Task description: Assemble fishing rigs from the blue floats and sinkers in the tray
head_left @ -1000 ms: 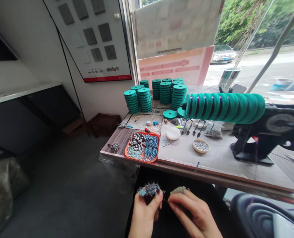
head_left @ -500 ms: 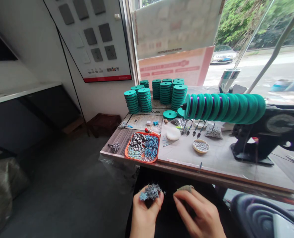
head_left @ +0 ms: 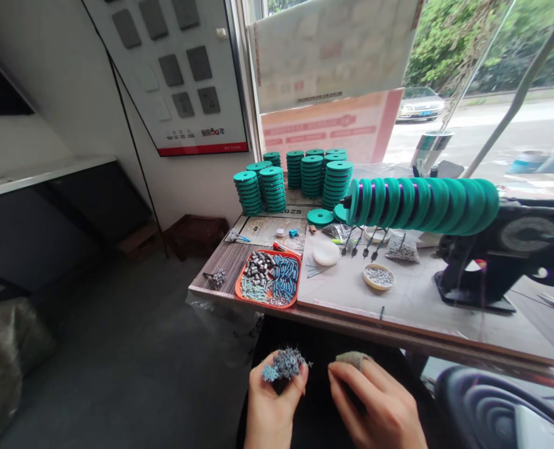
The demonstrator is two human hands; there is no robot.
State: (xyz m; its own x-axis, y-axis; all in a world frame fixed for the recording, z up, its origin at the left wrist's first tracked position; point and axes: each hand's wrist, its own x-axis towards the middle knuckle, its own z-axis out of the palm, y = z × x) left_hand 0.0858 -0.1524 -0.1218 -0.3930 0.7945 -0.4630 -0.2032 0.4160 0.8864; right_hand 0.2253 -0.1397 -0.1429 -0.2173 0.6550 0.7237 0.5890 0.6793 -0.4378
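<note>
My left hand (head_left: 277, 399) is closed around a bundle of small grey ringed pieces with thin wire-like ends (head_left: 288, 363). A cluster of light-blue tips (head_left: 270, 373) shows at the bundle's left side. To its right, apart from the bundle, my right hand (head_left: 374, 399) has thumb and forefinger pressed together. Whatever lies in that pinch is too small to make out. A grey-green wrap (head_left: 351, 358) covers one finger of this hand. Above it, at the table's front edge, is a small dark slim piece (head_left: 382, 313).
An orange tray (head_left: 237, 290) of sorted small parts stands on the table, left of a small round dish (head_left: 378, 285) of grey beads. Green spools line a shaft (head_left: 421, 202) on a black machine (head_left: 475, 274). Stacked green spools (head_left: 312, 178) stand behind. A grey bunch (head_left: 217, 279) lies far left.
My right hand has shifted very slightly right, its fingers still pinched. The small dark piece at the table edge has also moved a little right. My left hand stays nearly still with the bundle.
</note>
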